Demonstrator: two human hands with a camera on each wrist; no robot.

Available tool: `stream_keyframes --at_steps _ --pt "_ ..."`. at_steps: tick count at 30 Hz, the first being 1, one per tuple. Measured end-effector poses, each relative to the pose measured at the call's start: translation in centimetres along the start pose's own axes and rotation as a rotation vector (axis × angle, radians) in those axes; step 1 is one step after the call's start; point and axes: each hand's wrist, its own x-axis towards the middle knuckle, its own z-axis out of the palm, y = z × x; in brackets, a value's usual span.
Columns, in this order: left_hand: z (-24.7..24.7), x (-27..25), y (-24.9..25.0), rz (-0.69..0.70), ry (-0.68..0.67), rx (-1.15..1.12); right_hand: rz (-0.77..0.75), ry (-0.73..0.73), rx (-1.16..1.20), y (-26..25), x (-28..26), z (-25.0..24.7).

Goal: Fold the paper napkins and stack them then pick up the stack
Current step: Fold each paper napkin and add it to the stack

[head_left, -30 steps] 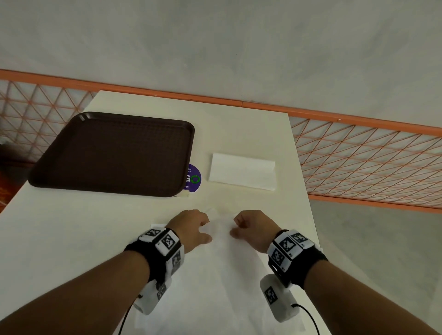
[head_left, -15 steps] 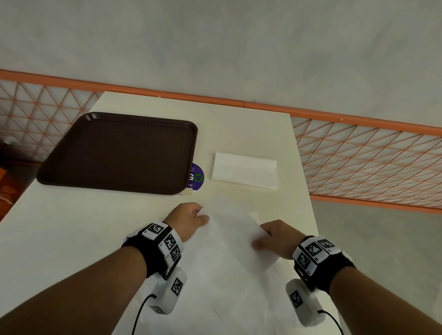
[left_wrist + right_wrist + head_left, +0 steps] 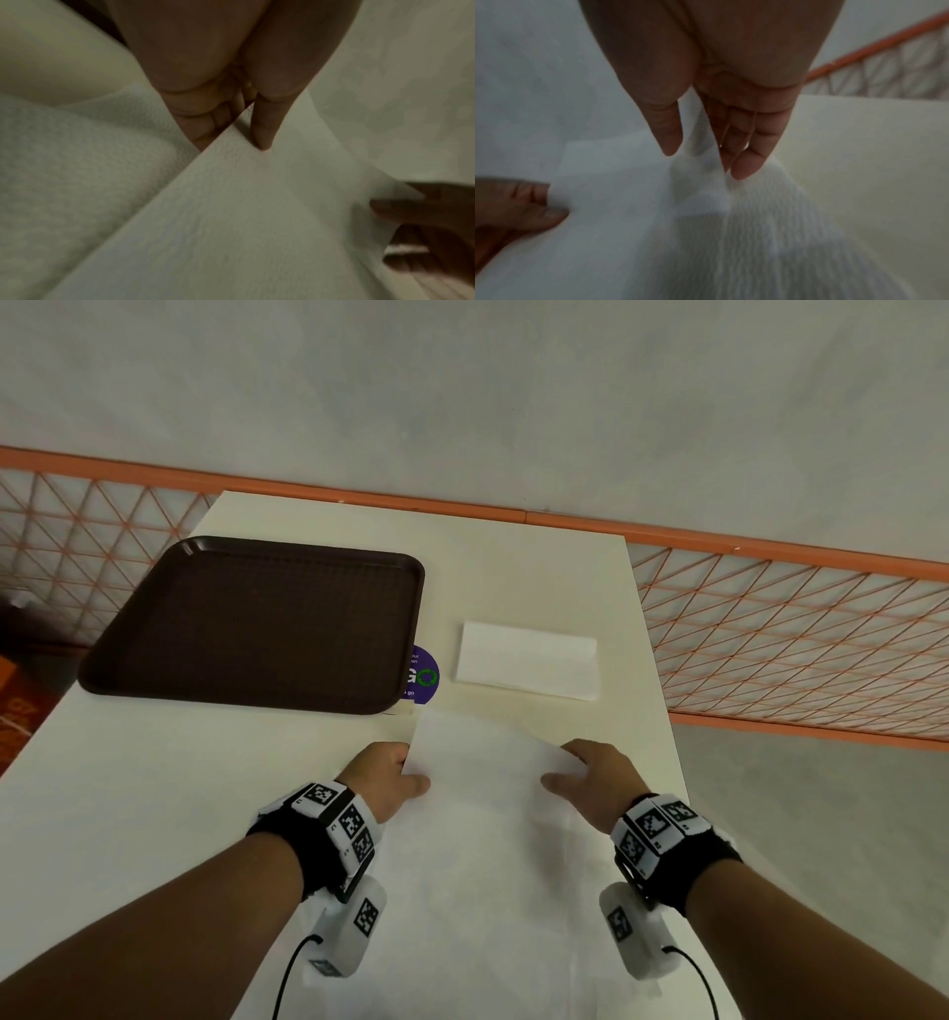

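Unfolded napkin (image 3: 482,824) spread on the table (image 3: 154,788), nearest of all, just this side of the tray (image 3: 257,624). Far edge lifted off the tabletop, held at its two far corners. Left hand (image 3: 382,775) pinched the left corner, thumb on top and fingers curled beneath, plain in the left wrist view. Right hand (image 3: 595,780) pinched the right corner between thumb and fingers, paper passing through the gap. Hands well apart, one at each side of the sheet.

Handling, judged: very light, thin, limp paper with a soft embossed grain; no stiffness of its own, so sagged between the two grips. Likely to tear if pulled taut, likely to drift or crumple if let go early. Best taken by the corners, as here, then creased flat with the fingers.

Beyond the raised edge, folded napkin (image 3: 526,667) lay flat just right of the tray. Purple round sticker (image 3: 423,675) partly tucked under the tray's right rim. Orange mesh railing (image 3: 791,634) past the table.

Count: two napkins seen, one folded, one open; any further sheets under the open one could not be told. One tray. One sticker. Two hands.
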Motion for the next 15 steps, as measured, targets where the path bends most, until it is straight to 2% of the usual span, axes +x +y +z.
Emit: stream_keyframes --at_steps 4,7,11,15 --pt "0.0 0.0 -0.5 -0.103 -0.015 -0.140 0.174 -0.077 0.294 1.9 -0.2 0.7" --pt "0.0 0.1 -0.5 -0.144 -0.032 -0.252 0.209 -0.080 0.433 2.4 -0.2 1.1" --pt "0.4 0.3 0.0 -0.179 -0.029 -0.414 0.224 -0.136 0.467 2.7 -0.2 1.4" --pt "0.6 0.6 0.2 -0.182 -0.034 -0.446 0.188 -0.175 0.481 2.6 -0.1 1.1"
